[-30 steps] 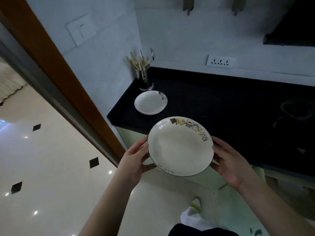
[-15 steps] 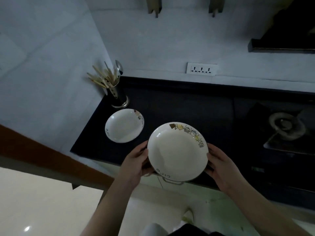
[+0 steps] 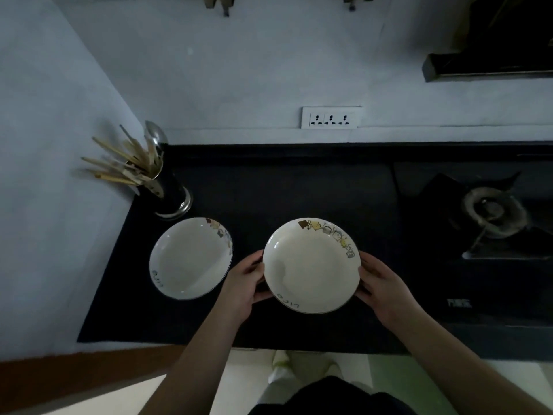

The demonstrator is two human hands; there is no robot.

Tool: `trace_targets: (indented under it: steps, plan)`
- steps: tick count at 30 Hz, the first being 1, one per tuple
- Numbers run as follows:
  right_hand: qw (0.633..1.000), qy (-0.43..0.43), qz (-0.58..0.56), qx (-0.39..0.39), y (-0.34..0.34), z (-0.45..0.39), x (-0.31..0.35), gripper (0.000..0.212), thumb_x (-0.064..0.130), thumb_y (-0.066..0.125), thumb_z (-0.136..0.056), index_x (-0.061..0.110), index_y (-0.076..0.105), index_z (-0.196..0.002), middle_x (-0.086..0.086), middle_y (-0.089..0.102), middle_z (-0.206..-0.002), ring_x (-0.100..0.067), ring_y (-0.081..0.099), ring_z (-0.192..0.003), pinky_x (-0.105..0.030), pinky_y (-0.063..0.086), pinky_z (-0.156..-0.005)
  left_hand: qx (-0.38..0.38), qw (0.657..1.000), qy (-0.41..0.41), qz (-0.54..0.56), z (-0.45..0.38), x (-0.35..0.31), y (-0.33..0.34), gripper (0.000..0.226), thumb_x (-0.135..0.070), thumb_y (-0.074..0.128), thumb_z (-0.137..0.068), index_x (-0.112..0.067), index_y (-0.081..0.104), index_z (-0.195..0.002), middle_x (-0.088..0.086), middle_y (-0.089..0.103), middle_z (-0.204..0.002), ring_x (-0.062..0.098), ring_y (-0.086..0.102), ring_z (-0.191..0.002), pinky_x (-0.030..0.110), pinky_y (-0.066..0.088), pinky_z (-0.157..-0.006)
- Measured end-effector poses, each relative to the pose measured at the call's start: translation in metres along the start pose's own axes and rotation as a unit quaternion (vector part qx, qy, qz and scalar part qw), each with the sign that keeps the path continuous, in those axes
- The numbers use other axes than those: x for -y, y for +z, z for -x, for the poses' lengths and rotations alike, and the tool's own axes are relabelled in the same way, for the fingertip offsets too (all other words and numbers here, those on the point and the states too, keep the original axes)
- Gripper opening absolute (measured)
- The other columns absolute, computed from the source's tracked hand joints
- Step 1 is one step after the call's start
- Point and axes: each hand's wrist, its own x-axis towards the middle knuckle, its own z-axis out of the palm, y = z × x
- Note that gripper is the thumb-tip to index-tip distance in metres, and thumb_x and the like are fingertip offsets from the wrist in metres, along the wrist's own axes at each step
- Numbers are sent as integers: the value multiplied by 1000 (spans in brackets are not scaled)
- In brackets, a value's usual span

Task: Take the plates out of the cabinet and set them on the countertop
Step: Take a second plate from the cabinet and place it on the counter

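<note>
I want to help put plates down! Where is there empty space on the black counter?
Bare countertop lies between the resting plate and the stove burner, under the held plate. The left corner is crowded by the utensil holder.

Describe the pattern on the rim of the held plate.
White plate, thin dark edge, band of small brown, yellow and grey pictures along the far-right rim; head view.

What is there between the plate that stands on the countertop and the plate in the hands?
Only the left hand and bare dark countertop lie between the resting plate and the held plate, in the head view.
</note>
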Motion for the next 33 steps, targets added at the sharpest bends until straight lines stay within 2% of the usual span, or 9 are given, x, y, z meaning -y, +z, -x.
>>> trace_targets:
  steps: [4,7,13,17,20,23,27,30,33]
  plan:
    - [999,2,10,-37,3,-19,-2,34,13,58,-95,43,73,-93,12,74,-105,-12,71,-94,-29,59,-64,-6,999,-16,-34,-27,-6,4,31,-13,61,-97,-43,69,-102,0,65,-120,21,66,-105,37,61,-63]
    - [998,-3,10,-68,4,-31,-5,28,12,58,-95,37,69,-103,9,73,-109,-14,70,-98,-32,58,-69,-14,998,-26,-48,-41,-7,8,32,-11,60,-97,-41,67,-102,1,63,-121,20,66,-104,33,60,-61]
    - [995,16,13,-97,2,-50,-8,26,12,58,-95,33,63,-110,6,69,-115,-17,68,-101,-32,58,-67,-14,997,-54,-50,-56,-7,16,33,-8,59,-97,-40,66,-102,2,60,-120,22,65,-105,41,63,-68]
    - [993,31,18,-117,-1,-58,-9,30,14,58,-95,32,61,-118,10,67,-114,-15,66,-100,-30,57,-63,-14,996,-59,-60,-61,-10,23,34,-7,60,-96,-40,66,-99,0,61,-117,20,65,-101,38,62,-63]
    - [991,34,17,-127,-2,-61,-8,29,13,59,-94,33,61,-115,12,66,-111,-13,66,-98,-29,55,-61,-16,996,-60,-69,-64,-11,28,35,-7,60,-96,-42,66,-97,-2,60,-113,18,65,-99,36,62,-61]
    - [992,30,18,-124,-2,-62,-7,27,12,59,-94,34,61,-110,11,66,-111,-15,65,-100,-33,55,-67,-22,995,-59,-75,-66,-9,30,35,-7,59,-96,-42,65,-99,-3,58,-112,17,64,-98,35,61,-61]
    - [993,28,23,-116,-5,-63,-9,31,11,58,-94,28,59,-120,9,65,-114,-15,63,-102,-35,55,-73,-29,995,-66,-76,-66,-3,29,35,-6,58,-97,-40,65,-102,-1,57,-117,18,63,-100,35,61,-61]
    - [993,30,26,-113,-7,-64,-10,30,11,58,-94,31,60,-116,11,66,-111,-13,64,-100,-32,55,-68,-30,995,-69,-68,-65,1,28,35,-6,58,-97,-41,65,-99,1,57,-119,19,63,-101,35,61,-61]
    - [992,38,31,-114,-9,-63,-12,27,13,61,-93,39,62,-102,14,68,-105,-11,67,-94,-27,55,-59,-33,994,-70,-71,-63,3,29,35,-6,59,-96,-41,65,-98,0,57,-118,19,63,-101,36,62,-61]
